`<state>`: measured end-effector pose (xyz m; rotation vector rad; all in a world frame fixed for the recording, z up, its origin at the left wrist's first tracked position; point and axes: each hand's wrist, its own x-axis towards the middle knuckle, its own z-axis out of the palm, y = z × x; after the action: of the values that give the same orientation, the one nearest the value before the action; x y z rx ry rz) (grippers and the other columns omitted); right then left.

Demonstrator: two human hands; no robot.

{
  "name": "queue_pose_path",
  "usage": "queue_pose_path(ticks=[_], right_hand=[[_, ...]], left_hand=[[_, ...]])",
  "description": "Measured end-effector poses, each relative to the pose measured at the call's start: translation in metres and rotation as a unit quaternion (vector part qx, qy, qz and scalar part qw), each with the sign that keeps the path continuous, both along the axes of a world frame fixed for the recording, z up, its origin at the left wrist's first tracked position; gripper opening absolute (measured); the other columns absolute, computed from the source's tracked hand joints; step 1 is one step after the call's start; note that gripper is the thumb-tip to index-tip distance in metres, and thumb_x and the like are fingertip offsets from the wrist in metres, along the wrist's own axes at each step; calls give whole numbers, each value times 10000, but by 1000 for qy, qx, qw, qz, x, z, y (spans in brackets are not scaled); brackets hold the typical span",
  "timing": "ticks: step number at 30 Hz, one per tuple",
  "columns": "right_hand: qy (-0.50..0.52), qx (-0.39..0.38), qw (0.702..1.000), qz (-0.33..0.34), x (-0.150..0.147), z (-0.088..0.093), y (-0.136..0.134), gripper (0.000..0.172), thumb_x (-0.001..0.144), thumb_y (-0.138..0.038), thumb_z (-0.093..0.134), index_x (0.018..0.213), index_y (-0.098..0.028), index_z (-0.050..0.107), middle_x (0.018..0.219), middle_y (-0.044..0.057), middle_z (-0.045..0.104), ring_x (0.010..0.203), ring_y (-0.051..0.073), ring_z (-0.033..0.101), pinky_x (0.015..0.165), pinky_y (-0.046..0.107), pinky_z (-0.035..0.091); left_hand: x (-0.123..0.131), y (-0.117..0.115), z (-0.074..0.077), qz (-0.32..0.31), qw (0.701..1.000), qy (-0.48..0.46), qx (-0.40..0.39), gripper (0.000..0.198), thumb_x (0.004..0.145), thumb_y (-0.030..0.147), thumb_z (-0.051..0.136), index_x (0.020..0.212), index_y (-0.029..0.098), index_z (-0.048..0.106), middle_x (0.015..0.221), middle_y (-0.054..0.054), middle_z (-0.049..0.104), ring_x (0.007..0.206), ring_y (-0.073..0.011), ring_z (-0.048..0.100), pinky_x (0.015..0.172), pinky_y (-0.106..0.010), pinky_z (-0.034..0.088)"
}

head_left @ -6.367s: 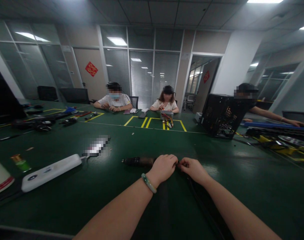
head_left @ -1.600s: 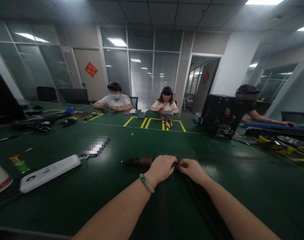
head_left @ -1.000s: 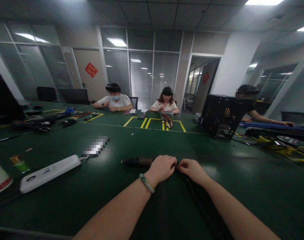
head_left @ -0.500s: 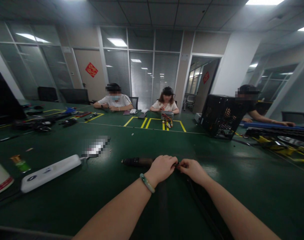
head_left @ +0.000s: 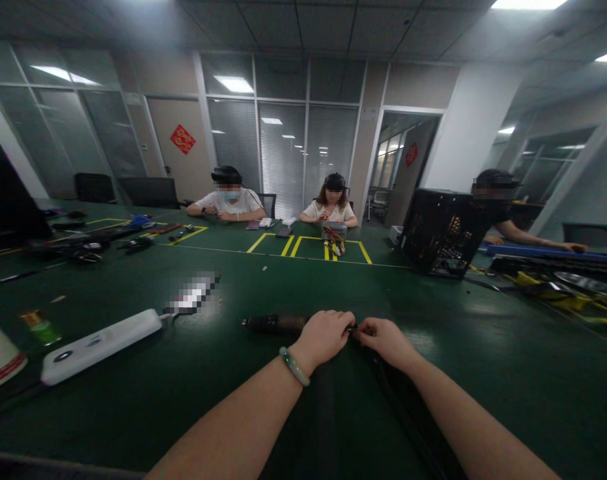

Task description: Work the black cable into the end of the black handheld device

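An electric screwdriver [head_left: 276,324], dark and cylindrical, lies on the green tabletop [head_left: 223,393] with its tip pointing left. My left hand [head_left: 327,337], a jade-like bangle on its wrist, is closed over the rear end of the tool. Right beside it, my right hand [head_left: 386,339] pinches the small dark cable end at the back of the screwdriver. Between the fingertips only a small dark part shows, so I cannot tell whether plug and tool are joined. A black cable [head_left: 400,407] runs from under my right hand toward the near edge.
To the left are a white power strip [head_left: 103,343], a small green bottle [head_left: 40,328] and a white cup [head_left: 0,353]. A black computer case [head_left: 436,233] stands at the right. Three people sit beyond, one behind a power supply [head_left: 334,231] with loose wires.
Both hands stay in nearly the same place on the tool and cable. The fingers have shifted only very slightly.
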<state>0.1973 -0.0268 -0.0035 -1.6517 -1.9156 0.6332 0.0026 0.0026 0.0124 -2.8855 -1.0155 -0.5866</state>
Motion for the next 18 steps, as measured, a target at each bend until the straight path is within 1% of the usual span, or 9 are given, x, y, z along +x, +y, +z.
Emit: queue_pose_path(ticks=[4, 9, 14, 18], right_hand=[[-6, 9, 1000, -1, -1, 1, 0, 184, 803, -343, 591, 784, -192, 694, 681, -1, 692, 615, 143, 595, 552, 224, 380], [-2, -3, 1000, -5, 1, -3, 1, 164, 804, -329, 593, 790, -197, 689, 688, -8, 694, 614, 140, 597, 545, 219, 378], [-1, -5, 1000, -4, 1, -1, 1, 161, 802, -321, 598, 786, -188, 688, 706, 2, 700, 619, 138, 600, 551, 217, 386], [4, -8, 1000, -3, 0, 1, 0, 172, 810, -337, 596, 791, -192, 687, 709, 1, 703, 622, 142, 604, 546, 218, 387]], left_hand=[[0, 0, -1, -8, 1000, -1, 12, 83, 877, 213, 532, 959, 226, 542, 930, -5, 622, 887, -176, 576, 782, -304, 422], [0, 1, -2, -7, 1000, -19, 4, 89, 873, 211, 530, 961, 213, 544, 939, -16, 624, 881, -178, 578, 784, -308, 422], [1, 1, -4, -2, 1000, -22, -3, 79, 872, 227, 529, 942, 202, 558, 939, -25, 626, 895, -187, 580, 795, -313, 430], [1, 2, -3, 2, 1000, -22, -5, 112, 873, 227, 531, 981, 204, 548, 960, -31, 621, 907, -186, 580, 808, -315, 430]])
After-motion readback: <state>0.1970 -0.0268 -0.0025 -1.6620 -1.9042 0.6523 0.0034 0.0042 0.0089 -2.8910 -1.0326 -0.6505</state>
